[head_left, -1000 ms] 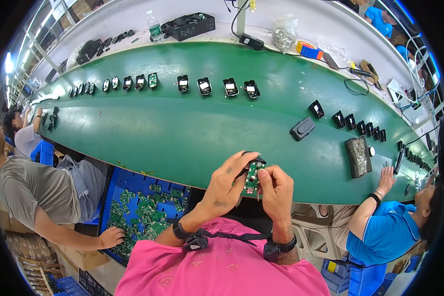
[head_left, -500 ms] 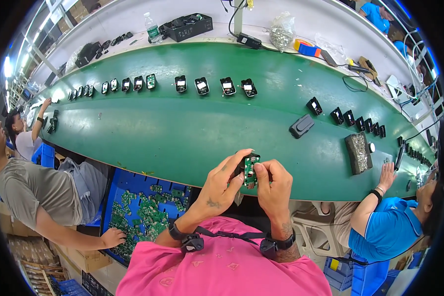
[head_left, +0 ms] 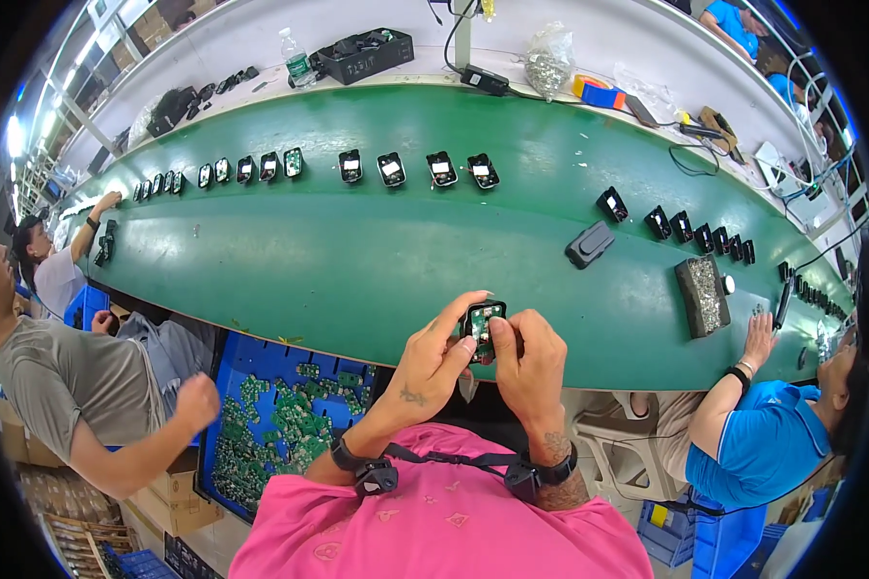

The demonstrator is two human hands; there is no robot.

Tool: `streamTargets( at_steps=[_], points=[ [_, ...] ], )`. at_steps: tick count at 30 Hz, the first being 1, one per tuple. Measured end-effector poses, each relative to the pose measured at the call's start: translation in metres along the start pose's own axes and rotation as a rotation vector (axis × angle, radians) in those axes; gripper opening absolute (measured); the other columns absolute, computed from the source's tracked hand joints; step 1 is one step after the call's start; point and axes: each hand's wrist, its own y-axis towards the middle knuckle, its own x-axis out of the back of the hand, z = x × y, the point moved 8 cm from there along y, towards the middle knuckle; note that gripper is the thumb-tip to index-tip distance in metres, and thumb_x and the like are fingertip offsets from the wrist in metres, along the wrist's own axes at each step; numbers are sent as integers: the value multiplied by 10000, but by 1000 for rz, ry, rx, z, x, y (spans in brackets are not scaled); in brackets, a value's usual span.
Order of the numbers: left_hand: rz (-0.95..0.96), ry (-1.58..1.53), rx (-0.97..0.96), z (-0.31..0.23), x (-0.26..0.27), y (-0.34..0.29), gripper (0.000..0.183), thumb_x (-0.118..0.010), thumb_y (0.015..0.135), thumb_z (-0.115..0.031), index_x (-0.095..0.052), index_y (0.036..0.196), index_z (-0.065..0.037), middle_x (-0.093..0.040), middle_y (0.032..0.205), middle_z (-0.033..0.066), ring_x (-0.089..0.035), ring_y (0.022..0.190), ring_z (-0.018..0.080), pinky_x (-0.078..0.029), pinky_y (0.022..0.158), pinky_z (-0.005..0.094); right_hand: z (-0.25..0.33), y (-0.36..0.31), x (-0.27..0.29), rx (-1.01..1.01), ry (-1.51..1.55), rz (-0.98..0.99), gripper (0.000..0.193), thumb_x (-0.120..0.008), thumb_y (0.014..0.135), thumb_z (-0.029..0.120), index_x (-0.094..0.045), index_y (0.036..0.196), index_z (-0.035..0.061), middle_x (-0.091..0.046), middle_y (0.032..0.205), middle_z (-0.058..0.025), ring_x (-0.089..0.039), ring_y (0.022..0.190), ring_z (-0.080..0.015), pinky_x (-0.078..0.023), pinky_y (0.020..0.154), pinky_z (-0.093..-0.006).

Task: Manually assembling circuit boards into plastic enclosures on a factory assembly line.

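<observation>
Above the near edge of the green bench, my two hands hold a small black plastic housing [head_left: 468,317] with a green circuit board [head_left: 485,326] in its opening. My left hand [head_left: 433,355] wraps the housing from the left, thumb at the board's lower left edge. From the other side my right hand [head_left: 528,359] grips it, its thumb pressed on the face of the board. The fingers behind the housing are hidden. Farther off on the bench lies a closed dark grey case [head_left: 590,245], touched by neither hand.
Open black housings [head_left: 392,170] stand in a row across the far bench, with more [head_left: 683,227] at right. A black block of small metal parts [head_left: 703,297] sits before a co-worker in blue [head_left: 758,439]. Left of me are a blue tray [head_left: 224,386] of circuit boards and another co-worker [head_left: 87,386].
The circuit board, held raised and tilted before, now sits down inside the housing, whose rim shows around it. The left co-worker's hand has lifted out of the blue tray.
</observation>
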Motion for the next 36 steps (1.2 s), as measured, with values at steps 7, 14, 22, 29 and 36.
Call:
streamTargets(
  at_steps=[7,14,22,29,36],
  points=[
    [-47,94,-46,-7,-2,1,461,-472,974,-48,-451,1435,-46,-639,1090,149,-626,846,170,-512,792,313,-12,-9,-15,-198,189,51,156,-571,1009,160,-558,1013,5,-611,731,-159,-622,609,-330,-483,550,-406],
    [-15,111,-49,9,-3,7,433,-450,991,-72,-439,1423,-39,-649,1091,185,-651,929,239,-511,838,339,-10,-7,-20,-135,145,48,265,-505,1033,177,-552,1216,-7,-680,859,-214,-691,717,-382,-534,609,-435],
    [61,108,96,13,-6,10,393,-417,1018,-104,-424,1403,-27,-623,1158,107,-600,827,105,-518,639,259,-13,-9,-15,-109,53,71,283,-535,1030,189,-565,1242,3,-697,912,-204,-707,758,-374,-548,648,-436],
    [124,-245,216,32,-11,10,423,-438,1028,-124,-357,1436,-48,-613,1126,106,-632,779,105,-520,584,228,-16,-8,-10,-114,215,161,349,-519,1007,125,-549,1332,1,-678,948,-202,-691,806,-316,-530,722,-385],
    [164,-63,175,23,-22,17,430,-441,1016,-75,-375,1440,-48,-601,1153,96,-635,793,118,-541,615,246,-27,-16,-5,-162,112,142,397,-521,1000,99,-523,1382,-6,-681,969,-188,-692,823,-282,-539,763,-372]
  ],
)
